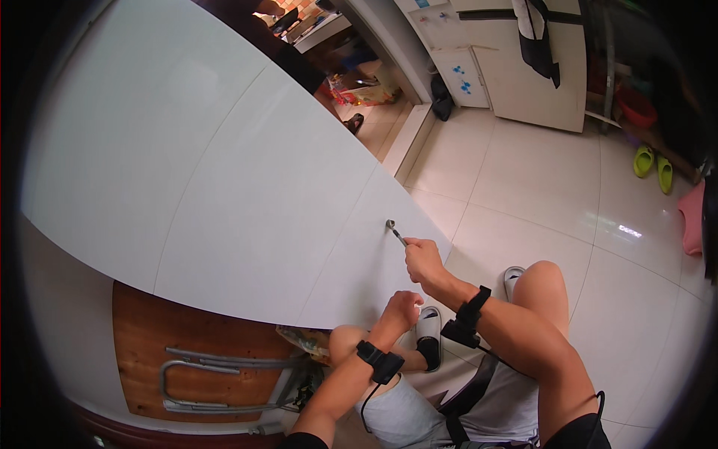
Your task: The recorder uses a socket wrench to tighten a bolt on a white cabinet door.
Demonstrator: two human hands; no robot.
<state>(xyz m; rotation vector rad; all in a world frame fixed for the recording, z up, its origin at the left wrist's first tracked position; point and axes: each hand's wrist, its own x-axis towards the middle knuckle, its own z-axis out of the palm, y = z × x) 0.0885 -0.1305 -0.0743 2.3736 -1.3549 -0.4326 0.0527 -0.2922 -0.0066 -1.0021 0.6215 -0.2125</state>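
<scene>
My right hand [423,262] is closed round the handle of a slim metal tool with a small rounded head [390,224]. The head sits over a large white panel [247,172] crossed by thin seams; whether it touches the surface I cannot tell. My left hand [404,307] is curled closed near the panel's near right end, lower than the right hand. A small pale bit shows at its fingertips, too little to name. Black straps with small devices circle both wrists.
A person in dark clothing [258,37] stands beyond the panel, near a doorway. Below the panel lie a brown wooden board [142,352] and grey metal tubes [224,364]. Pale floor tiles [523,187] stretch right, toward a cream cabinet [531,82] and yellow-green shoes [653,168].
</scene>
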